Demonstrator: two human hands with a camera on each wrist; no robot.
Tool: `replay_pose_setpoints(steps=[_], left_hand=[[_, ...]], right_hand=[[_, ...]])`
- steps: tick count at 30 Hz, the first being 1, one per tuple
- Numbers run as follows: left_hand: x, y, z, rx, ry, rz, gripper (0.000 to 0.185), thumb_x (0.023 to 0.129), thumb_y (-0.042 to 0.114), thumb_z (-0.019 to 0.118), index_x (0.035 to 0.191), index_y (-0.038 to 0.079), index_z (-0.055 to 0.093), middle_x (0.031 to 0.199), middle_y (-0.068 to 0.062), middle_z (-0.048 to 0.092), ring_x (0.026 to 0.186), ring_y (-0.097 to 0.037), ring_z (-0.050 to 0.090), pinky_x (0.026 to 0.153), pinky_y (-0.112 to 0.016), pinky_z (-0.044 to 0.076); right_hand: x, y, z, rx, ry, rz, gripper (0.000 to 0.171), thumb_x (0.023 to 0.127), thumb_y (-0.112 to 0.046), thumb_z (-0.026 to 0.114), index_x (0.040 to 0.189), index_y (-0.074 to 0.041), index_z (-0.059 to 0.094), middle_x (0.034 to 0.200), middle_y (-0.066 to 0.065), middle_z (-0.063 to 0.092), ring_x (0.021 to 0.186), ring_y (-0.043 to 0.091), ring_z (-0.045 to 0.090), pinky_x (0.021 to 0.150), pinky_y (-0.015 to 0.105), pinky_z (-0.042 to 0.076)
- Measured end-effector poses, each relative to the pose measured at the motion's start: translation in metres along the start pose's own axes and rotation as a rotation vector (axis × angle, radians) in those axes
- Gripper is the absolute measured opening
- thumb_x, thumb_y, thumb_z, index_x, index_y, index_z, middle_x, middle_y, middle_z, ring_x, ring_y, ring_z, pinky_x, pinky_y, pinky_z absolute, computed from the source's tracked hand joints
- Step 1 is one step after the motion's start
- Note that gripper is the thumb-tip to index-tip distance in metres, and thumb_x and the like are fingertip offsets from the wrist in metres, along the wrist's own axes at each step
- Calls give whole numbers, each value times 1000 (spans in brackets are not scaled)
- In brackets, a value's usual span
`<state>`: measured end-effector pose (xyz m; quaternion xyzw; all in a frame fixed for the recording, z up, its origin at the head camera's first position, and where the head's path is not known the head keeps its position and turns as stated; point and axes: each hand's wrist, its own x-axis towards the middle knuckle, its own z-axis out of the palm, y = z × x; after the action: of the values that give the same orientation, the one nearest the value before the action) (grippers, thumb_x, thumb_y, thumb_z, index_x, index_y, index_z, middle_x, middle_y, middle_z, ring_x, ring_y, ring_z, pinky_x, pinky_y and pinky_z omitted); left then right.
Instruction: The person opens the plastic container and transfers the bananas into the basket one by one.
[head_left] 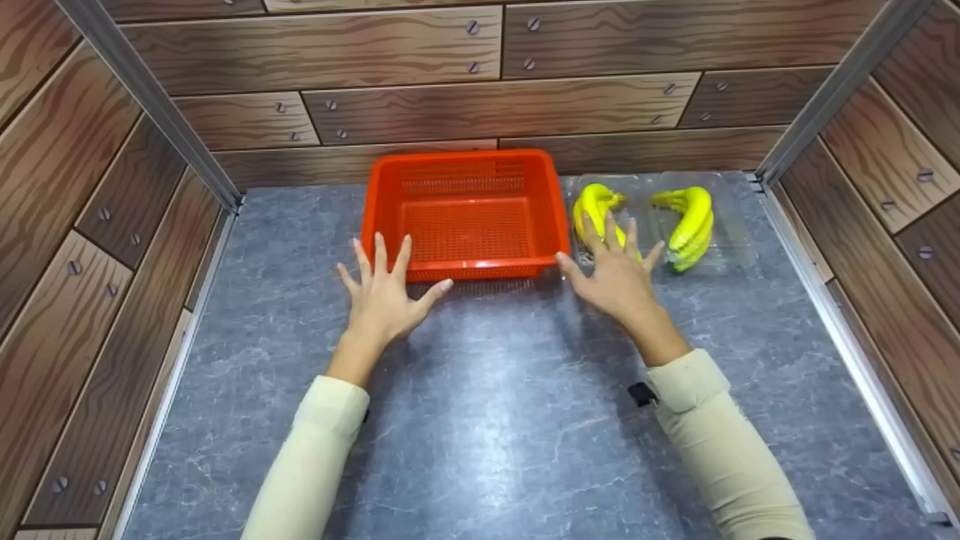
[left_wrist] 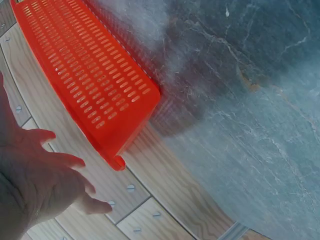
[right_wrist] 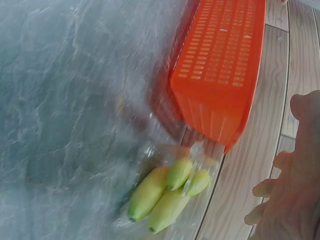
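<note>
An orange-red plastic basket [head_left: 465,264] with slotted walls stands at the back middle of the table, and nothing lies inside it. My left hand [head_left: 382,300] hovers by its front left corner, fingers spread, holding nothing. Off the front right corner, my right hand [head_left: 619,281] is also spread and holds nothing. In the head view its fingers overlap a bunch of yellow bananas [head_left: 596,199]. Another banana bunch [head_left: 694,225] lies further right. The right wrist view shows bananas [right_wrist: 170,205] beside the basket [right_wrist: 215,95], apart from the right hand [right_wrist: 295,185].
Clear plastic trays [head_left: 739,225] lie under the bananas. The grey marbled table [head_left: 480,420] is bounded by a wood-patterned back wall [head_left: 420,112] and side walls, with a metal rail [head_left: 847,337] along the right edge.
</note>
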<state>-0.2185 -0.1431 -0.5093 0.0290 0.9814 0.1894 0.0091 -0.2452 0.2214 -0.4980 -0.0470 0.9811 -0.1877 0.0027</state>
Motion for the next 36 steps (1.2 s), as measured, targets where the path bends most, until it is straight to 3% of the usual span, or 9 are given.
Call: replay_pose_setpoints(steps=[6,13,18,23,26,29,36], left_hand=[[-5,4,2,-33,30,36,108,90,91,45,173,28,19,182,-18,-3,167,-50,-12,126,-82,-6],[-11,10,11,-82,139,93,94,97,80,51,168,20,36,177,-23,23,168,-45,9,131,-75,5],[-19,14,25,-157,242,160,79,100,64,60,160,14,49,168,-25,38,160,-44,31,129,-70,19],[-27,17,41,-268,326,243,66,103,50,66,152,7,58,154,-26,51,144,-44,48,118,-64,33],[-28,19,50,-310,315,252,62,104,46,64,151,6,58,151,-25,53,140,-43,51,114,-62,37],[-30,21,57,-341,273,249,60,105,44,63,151,6,58,152,-26,52,140,-44,51,113,-62,38],[-31,30,70,-366,192,254,58,106,44,61,153,10,56,154,-25,52,141,-42,51,111,-60,41]], right_hand=[[-1,22,-5,5,37,23,91,103,-78,35,174,-27,8,180,20,5,165,55,-9,119,88,-12],[-1,52,-16,72,134,110,87,106,-66,41,174,-21,9,179,24,1,165,55,-6,121,83,-16],[7,87,-12,214,309,248,85,106,-57,48,173,-19,12,180,21,-1,165,54,-10,126,79,-12],[15,122,-6,353,425,495,91,105,-58,49,173,-28,-5,177,7,-23,164,40,-26,130,67,-20],[20,137,-4,461,435,653,100,103,-63,50,168,-33,-21,172,1,-36,162,32,-33,132,62,-18],[25,147,-3,591,418,768,111,100,-69,50,165,-29,-30,170,3,-42,162,28,-34,135,56,-13],[30,152,-3,819,380,892,121,96,-75,51,164,-24,-35,173,11,-37,166,28,-24,138,39,-5]])
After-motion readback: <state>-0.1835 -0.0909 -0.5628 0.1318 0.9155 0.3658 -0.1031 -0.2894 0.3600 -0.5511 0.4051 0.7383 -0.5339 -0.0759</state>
